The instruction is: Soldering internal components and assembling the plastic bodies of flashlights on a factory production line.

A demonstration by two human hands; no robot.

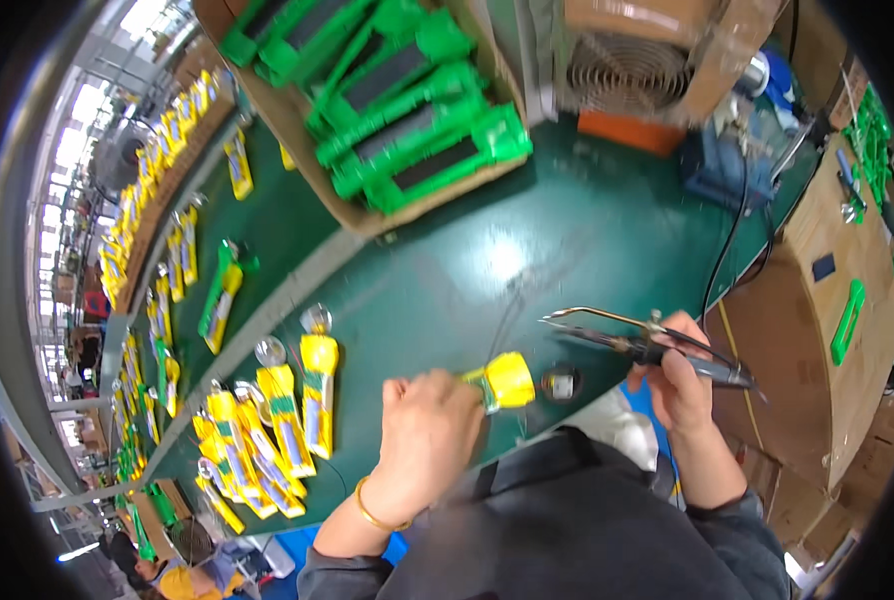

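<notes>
“Two hands are in view; what are the fingers doing?”

“The left hand [429,430] has its fingers curled in, closed on the end of one yellow-and-green piece [510,380]. The right hand [682,385] grips one soldering iron [712,370] between thumb and fingers, and one thin brass tube [607,317] runs along above it.”

“Where is the piece?”

“At the near side of the green table [447,290]. Taking it as the middle of a clock, the left hand is at 8 and the iron between 2 and 3. One small dark round part [564,385] lies just beside it at 3.”

“And how does it look?”

“Its bright yellow, blocky head points to 3 o'clock, with a green stretch next to the fingers.”

“Count the others for me.”

“Near 9 o'clock lies one heap of yellow pieces [257,450], perhaps eight, though they overlap too much to be sure. Two at its right end have clear round bulbs on top. At 11 stands one open carton [355,215] with at least five green frames [437,165] inside. Between 2 and 3, well apart, one cardboard box [817,345] bears one loose green frame [849,322] and one small dark rectangle [824,267].”
</notes>
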